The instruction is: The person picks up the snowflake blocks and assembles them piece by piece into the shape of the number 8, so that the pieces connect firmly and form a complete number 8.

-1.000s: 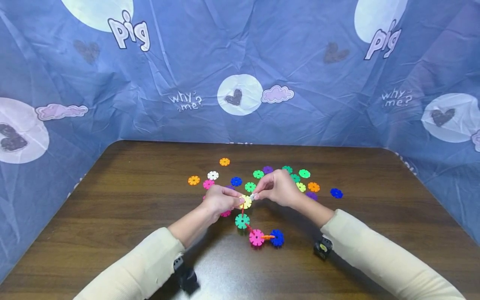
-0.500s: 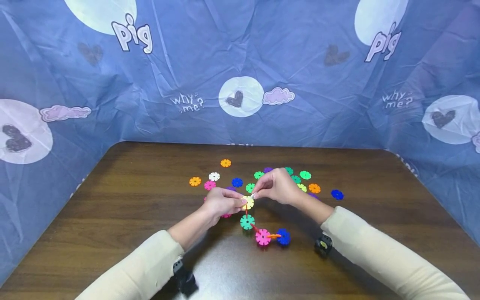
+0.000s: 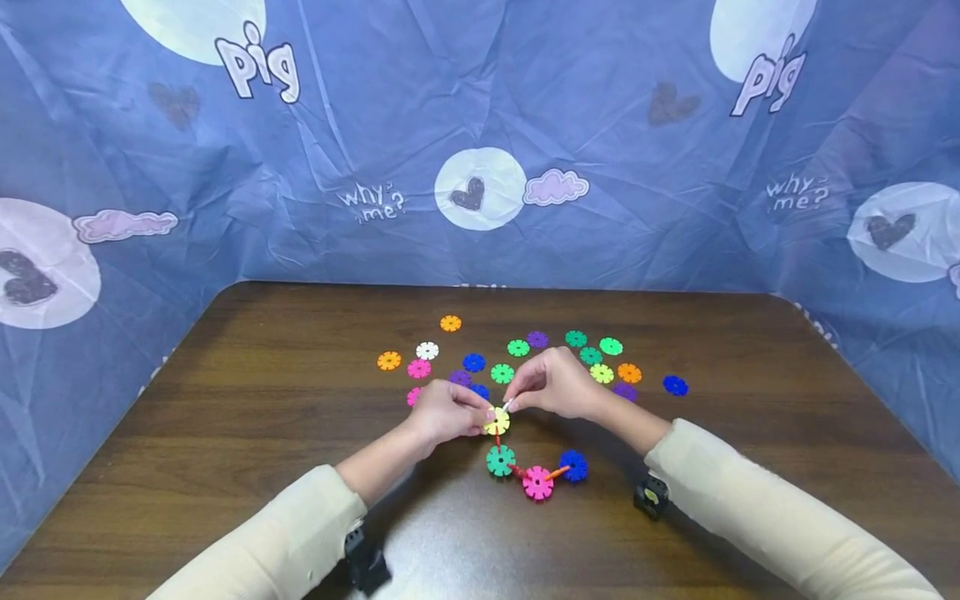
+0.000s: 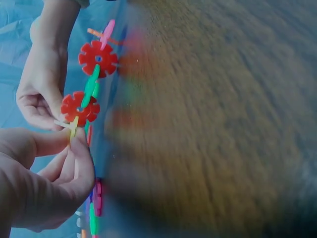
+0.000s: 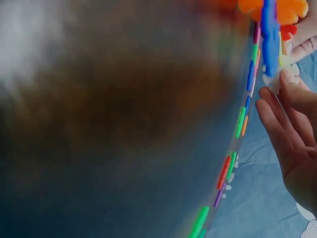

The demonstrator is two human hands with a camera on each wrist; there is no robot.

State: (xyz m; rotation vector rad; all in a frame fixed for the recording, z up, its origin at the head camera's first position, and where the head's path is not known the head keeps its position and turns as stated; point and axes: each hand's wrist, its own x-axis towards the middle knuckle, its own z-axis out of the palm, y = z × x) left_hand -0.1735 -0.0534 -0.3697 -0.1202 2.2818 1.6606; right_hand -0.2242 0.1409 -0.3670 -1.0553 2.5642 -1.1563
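Observation:
My left hand (image 3: 444, 412) pinches a yellow notched disc (image 3: 498, 422) between thumb and fingers in the head view. From it hangs a chain of interlocked discs: a red disc (image 4: 80, 106), a green disc (image 3: 500, 461), another red disc (image 4: 94, 58), a pink disc (image 3: 537, 483), an orange disc (image 5: 290, 10) and a blue disc (image 3: 573, 466). My right hand (image 3: 553, 385) pinches a white disc (image 3: 507, 407), seen edge-on, against the yellow disc's upper right rim. Fingers partly cover both discs, so how deep the white one sits in a slot is hidden.
Loose notched discs lie scattered beyond the hands, among them an orange disc (image 3: 450, 323), a white disc (image 3: 427, 351) and a green disc (image 3: 502, 373). At the right lies a blue disc (image 3: 676, 386). A printed blue cloth (image 3: 480, 258) surrounds the brown table (image 3: 247, 400).
Both hands have come slightly nearer the person with the yellow and white discs. The chain's lower end has swung to the right, and its blue disc now hangs higher than the pink one.

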